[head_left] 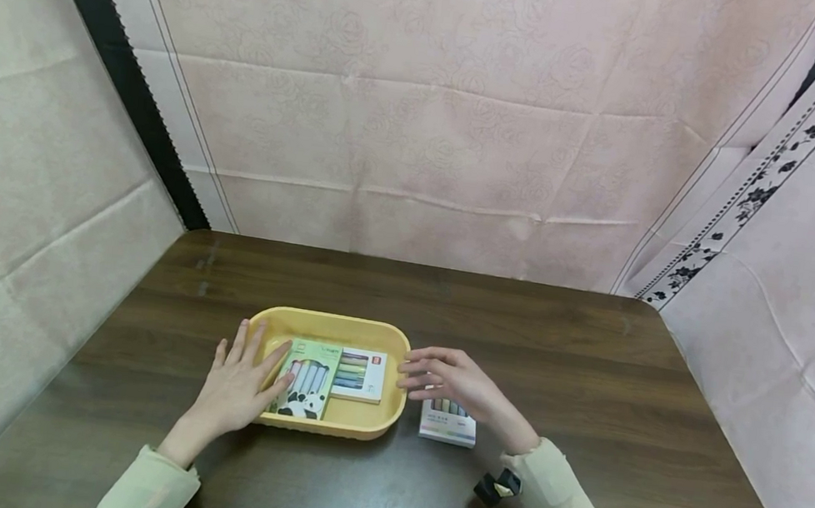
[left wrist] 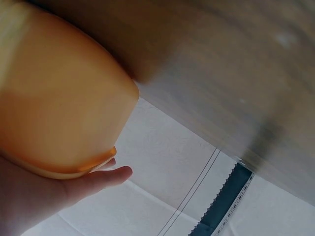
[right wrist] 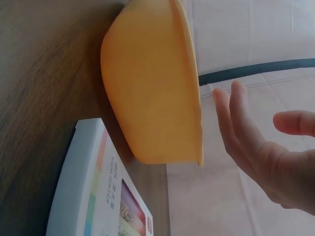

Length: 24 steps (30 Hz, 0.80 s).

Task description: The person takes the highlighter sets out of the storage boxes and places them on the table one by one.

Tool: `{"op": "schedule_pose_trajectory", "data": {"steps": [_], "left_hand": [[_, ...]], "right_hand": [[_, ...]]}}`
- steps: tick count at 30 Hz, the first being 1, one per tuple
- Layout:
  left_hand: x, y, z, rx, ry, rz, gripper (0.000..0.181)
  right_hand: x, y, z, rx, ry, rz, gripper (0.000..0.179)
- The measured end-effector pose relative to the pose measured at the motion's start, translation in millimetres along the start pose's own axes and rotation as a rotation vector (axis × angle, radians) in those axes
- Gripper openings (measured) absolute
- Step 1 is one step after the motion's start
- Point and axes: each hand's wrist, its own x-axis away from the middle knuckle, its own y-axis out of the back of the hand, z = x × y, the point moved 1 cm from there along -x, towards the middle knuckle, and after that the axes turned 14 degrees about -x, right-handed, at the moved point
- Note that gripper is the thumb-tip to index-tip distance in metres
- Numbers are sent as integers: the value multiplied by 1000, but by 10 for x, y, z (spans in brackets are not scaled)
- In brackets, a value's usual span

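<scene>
A yellow plastic basket (head_left: pixel 355 432) sits on the table with two flat pen boxes inside. The green box with a panda print (head_left: pixel 309 377) partly covers the white box with a coloured window (head_left: pixel 372 377). My left hand (head_left: pixel 235 389) lies over the basket's left rim, fingers spread, thumb reaching across the green box. My right hand (head_left: pixel 455 381) hovers at the right rim with loosely bent fingers and nothing in its grasp; the right wrist view shows its fingertips beside the rim. Under that hand lies a white highlighter box (head_left: pixel 448 428), partly hidden by it.
The dark wooden table (head_left: pixel 349 499) has rounded far corners. Pale cloth hangs behind it (head_left: pixel 420 146) and on both sides. A small black device (head_left: pixel 497 488) is at the right wrist, above the tabletop.
</scene>
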Motion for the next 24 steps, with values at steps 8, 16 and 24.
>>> {"op": "schedule_pose_trajectory", "data": {"steps": [8, 16, 24], "left_hand": [[4, 5, -4, 2, -2, 2, 58], [-6, 1, 3, 5, -3, -1, 58], [-1, -12, 5, 6, 1, -2, 58]], "right_hand": [[-28, -27, -15, -16, -1, 5, 42], [-55, -54, -6, -35, -19, 3, 43], [-119, -82, -38, -33, -36, 19, 44]]}}
